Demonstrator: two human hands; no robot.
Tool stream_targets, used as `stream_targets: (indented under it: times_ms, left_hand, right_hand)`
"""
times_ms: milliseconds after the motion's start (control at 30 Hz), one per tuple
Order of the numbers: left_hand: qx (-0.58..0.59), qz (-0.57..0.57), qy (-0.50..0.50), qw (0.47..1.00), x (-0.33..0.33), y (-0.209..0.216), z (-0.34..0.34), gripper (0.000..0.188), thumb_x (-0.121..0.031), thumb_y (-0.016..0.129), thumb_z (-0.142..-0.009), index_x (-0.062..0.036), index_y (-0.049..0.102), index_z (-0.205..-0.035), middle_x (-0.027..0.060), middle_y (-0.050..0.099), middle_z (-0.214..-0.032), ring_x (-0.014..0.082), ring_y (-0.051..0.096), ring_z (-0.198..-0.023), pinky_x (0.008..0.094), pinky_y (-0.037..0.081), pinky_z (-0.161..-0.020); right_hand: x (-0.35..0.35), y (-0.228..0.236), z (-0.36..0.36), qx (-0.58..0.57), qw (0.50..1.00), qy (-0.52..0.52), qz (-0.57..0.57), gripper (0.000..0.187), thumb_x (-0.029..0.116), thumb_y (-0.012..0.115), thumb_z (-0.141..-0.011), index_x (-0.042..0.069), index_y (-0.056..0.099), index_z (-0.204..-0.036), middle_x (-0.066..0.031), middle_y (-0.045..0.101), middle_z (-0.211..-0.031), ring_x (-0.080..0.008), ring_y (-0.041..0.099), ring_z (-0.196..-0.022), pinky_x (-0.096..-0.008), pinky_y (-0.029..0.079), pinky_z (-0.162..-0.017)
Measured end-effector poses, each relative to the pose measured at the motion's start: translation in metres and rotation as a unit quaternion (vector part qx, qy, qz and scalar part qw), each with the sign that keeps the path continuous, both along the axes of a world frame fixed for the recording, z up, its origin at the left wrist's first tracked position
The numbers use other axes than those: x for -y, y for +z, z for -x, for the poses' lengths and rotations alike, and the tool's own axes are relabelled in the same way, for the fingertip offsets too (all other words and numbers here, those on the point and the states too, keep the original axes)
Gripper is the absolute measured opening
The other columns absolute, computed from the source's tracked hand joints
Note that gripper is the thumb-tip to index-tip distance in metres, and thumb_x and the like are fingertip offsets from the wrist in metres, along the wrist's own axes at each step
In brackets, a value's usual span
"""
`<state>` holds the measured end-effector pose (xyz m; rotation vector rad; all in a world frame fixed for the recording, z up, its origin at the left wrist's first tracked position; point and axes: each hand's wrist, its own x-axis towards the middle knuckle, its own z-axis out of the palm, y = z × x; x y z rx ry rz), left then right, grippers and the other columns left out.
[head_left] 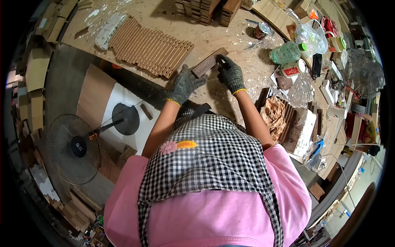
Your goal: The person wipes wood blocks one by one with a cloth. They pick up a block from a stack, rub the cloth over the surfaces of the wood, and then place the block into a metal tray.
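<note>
A short brown wooden block point(207, 64) with a grained face lies slantwise between my hands, over the workbench. My left hand point(184, 85), in a dark grey knit glove with a yellow cuff, has its thumb and fingers around the block's near end. At the far right end, the bent fingers of my gloved right hand point(231, 75) press against the block's side; their undersides are hidden. Left of my left hand lies a row of brown wooden strips point(148, 46), placed side by side with stepped ends.
Stacked strips point(197, 9) stand at the back. On the right are a tin can point(262, 30), a green bottle point(285, 52), a plastic bag point(311, 36), crumpled brown paper point(273, 117) and a wrapped white bundle point(301, 131). A fan point(74, 149) stands at left, below the bench edge.
</note>
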<state>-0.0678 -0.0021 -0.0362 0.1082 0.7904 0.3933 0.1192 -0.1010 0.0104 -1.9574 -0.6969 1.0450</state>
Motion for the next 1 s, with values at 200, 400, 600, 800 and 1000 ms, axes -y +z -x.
stream_targets:
  times_ms: [200,400,600,800,1000]
  left_hand:
    - [-0.028,-0.048,-0.022,0.998,-0.002,0.003,0.001,0.093,-0.069,0.041,-0.096,0.002,0.026,-0.154,0.0259,0.03,-0.157,0.044,0.034,-0.142,0.0562,0.03,-0.116]
    - [-0.093,-0.141,-0.042,0.985,0.003,0.001,-0.004,0.059,-0.034,0.046,-0.106,0.0089,0.032,-0.144,0.029,0.048,-0.138,0.0424,0.065,-0.106,0.0509,0.062,-0.087]
    - [-0.166,-0.123,-0.038,0.978,0.004,0.014,-0.02,0.049,-0.029,0.047,-0.105,0.0076,0.043,-0.137,0.0264,0.058,-0.127,0.0374,0.069,-0.098,0.0465,0.063,-0.083]
    - [-0.215,-0.363,-0.164,0.892,0.002,0.003,-0.013,0.048,-0.023,0.076,-0.088,0.0067,0.058,-0.12,0.0213,0.069,-0.107,0.0294,0.069,-0.093,0.0378,0.056,-0.08]
    - [-0.17,-0.027,-0.038,0.984,0.007,0.026,-0.031,0.081,-0.062,0.049,-0.097,0.0058,0.039,-0.141,0.0283,0.053,-0.134,0.0419,0.06,-0.115,0.0482,0.052,-0.097]
  right_hand:
    - [0.015,0.008,0.04,0.146,0.932,0.283,-0.174,0.051,0.002,0.066,-0.083,0.013,0.063,-0.133,-0.0137,0.071,-0.12,-0.0255,0.07,-0.105,-0.0342,0.054,-0.09]
    - [0.021,0.006,0.01,-0.104,0.991,-0.042,-0.071,0.033,0.012,0.061,-0.099,0.009,0.064,-0.132,-0.0074,0.073,-0.101,-0.0084,0.063,-0.081,-0.0256,0.054,-0.071]
    - [0.036,-0.008,0.024,-0.062,0.993,0.056,-0.078,0.049,0.001,0.065,-0.086,0.008,0.061,-0.135,-0.0106,0.072,-0.119,-0.0133,0.068,-0.101,-0.0263,0.052,-0.089]
    - [0.037,-0.01,0.031,-0.091,0.994,0.033,-0.052,0.053,-0.001,0.066,-0.081,0.013,0.064,-0.132,-0.017,0.07,-0.118,-0.0252,0.07,-0.099,-0.034,0.056,-0.085]
    - [0.069,0.028,0.016,0.238,0.929,0.253,-0.125,0.046,-0.005,0.067,-0.081,0.011,0.068,-0.124,-0.0147,0.072,-0.113,-0.0274,0.071,-0.094,-0.0355,0.056,-0.084]
